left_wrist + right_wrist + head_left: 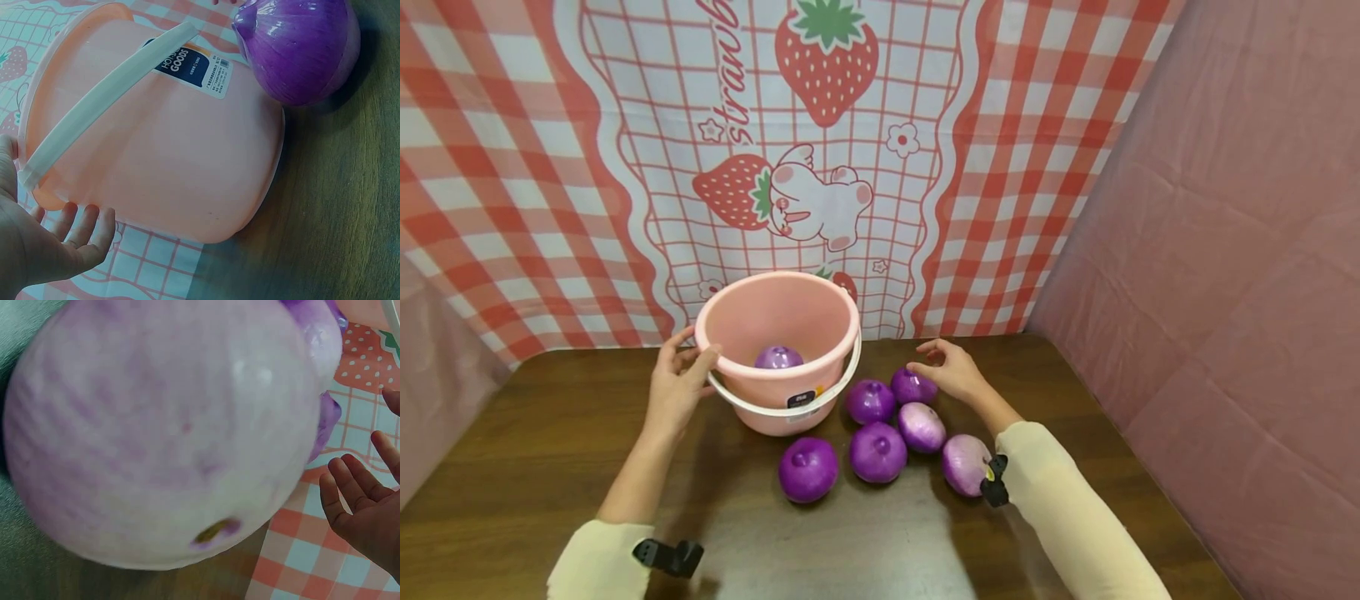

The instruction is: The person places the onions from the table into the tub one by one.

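Note:
A pink bucket (775, 382) with a white handle stands at the back of the table, one purple onion (778, 357) visible inside. My left hand (676, 383) holds its left rim, thumb at the rim and fingers along the outer side, as the left wrist view also shows. My right hand (953, 369) reaches in from the right beside the rearmost onion (913, 387), fingers spread and loosely bent with nothing held. In the right wrist view a pale onion (162, 437) fills most of the picture, with the right hand (369, 512) at its edge.
Several more purple onions lie right of and before the bucket, including a dark one (808, 470) in front and a pale one (966, 465) by my right sleeve. A strawberry-print cloth (820, 192) hangs behind the brown table (752, 550). Pink fabric (1210, 208) hangs at the right.

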The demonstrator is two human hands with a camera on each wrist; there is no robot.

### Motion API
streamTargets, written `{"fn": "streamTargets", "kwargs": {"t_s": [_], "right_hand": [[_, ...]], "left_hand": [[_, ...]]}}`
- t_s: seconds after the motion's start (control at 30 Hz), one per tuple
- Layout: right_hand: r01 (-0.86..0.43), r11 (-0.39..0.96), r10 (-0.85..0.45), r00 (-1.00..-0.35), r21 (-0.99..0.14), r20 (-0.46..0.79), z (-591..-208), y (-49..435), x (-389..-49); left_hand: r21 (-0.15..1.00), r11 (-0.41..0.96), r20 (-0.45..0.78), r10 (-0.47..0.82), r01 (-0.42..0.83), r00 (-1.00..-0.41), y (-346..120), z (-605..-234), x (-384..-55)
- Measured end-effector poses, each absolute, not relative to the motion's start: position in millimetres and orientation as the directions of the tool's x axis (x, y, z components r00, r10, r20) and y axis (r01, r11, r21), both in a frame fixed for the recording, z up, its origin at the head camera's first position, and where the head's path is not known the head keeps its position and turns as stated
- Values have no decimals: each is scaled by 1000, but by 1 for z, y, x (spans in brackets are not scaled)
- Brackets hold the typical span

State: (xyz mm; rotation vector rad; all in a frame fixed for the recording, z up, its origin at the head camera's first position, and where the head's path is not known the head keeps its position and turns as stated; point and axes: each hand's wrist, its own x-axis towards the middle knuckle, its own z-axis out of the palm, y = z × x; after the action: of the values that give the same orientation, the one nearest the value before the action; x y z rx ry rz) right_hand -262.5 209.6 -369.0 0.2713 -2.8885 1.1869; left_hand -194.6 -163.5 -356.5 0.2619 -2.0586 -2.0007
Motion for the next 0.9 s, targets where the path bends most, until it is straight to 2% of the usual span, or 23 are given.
{"fn": "streamTargets", "kwargs": {"t_s": [0.43, 0.9], "right_hand": [[-176, 741, -223, -975, -648, 10, -383, 218, -262], [-169, 758, -199, -980, -629, 23, -393, 219, -260]], "left_hand": [[998, 42, 58, -309, 48, -949, -163, -357, -195], [998, 31, 68, -309, 61, -949, -163, -357, -194]]}}
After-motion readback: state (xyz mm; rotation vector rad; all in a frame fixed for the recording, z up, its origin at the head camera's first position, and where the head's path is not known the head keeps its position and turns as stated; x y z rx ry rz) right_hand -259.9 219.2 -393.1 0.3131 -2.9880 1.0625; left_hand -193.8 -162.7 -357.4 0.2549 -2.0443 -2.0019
